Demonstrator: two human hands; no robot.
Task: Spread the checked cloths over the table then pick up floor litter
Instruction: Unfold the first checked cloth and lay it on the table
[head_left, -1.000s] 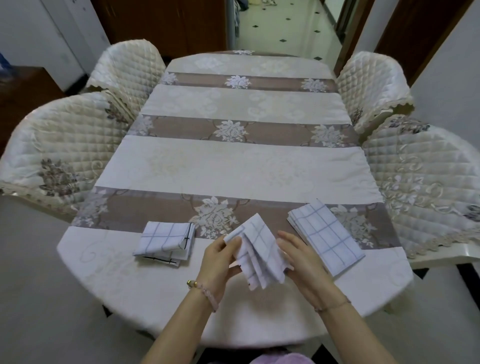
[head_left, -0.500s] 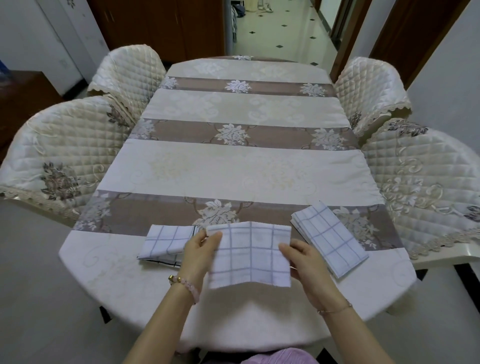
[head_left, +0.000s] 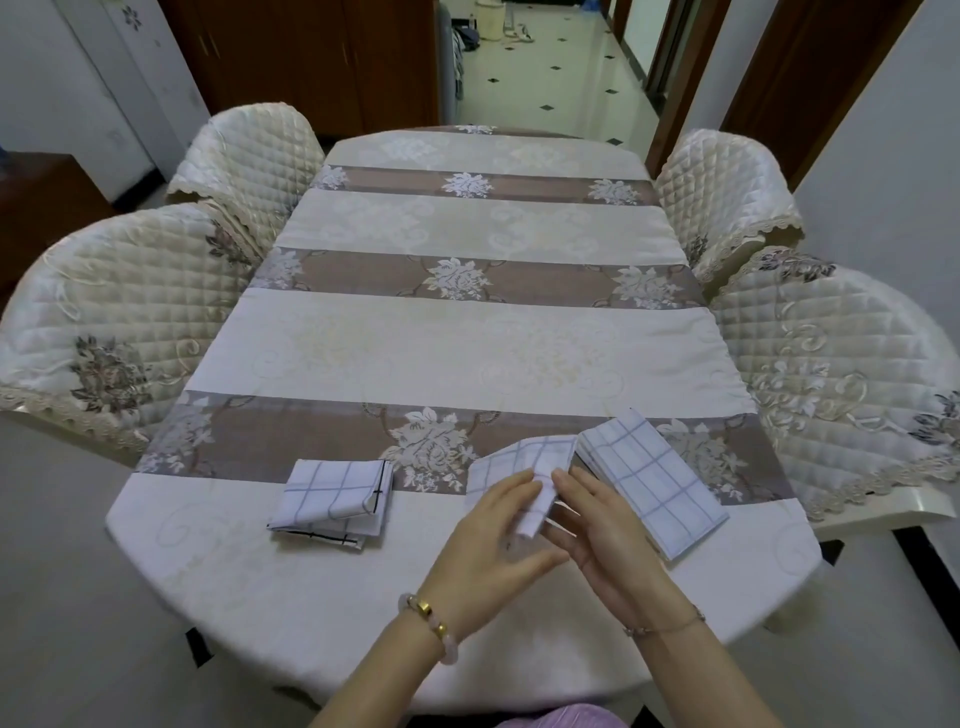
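Observation:
A white checked cloth (head_left: 524, 460) hangs partly unfolded over the near end of the table (head_left: 467, 353). My left hand (head_left: 483, 540) and my right hand (head_left: 602, 540) are close together, and each pinches the cloth's bunched middle between fingers and thumb. One folded checked cloth (head_left: 335, 501) lies on the table to the left of my hands. Another folded checked cloth (head_left: 654, 483) lies just right of them, touching the held one.
The table carries a beige and brown flowered tablecloth. Two quilted chairs stand on the left (head_left: 104, 322) and two on the right (head_left: 841, 353), pushed against the table. A tiled hallway (head_left: 550, 78) opens beyond the far end.
My hands have come together and shifted right, so the cloth that was held flat between them is now bunched. The two folded cloths have not moved.

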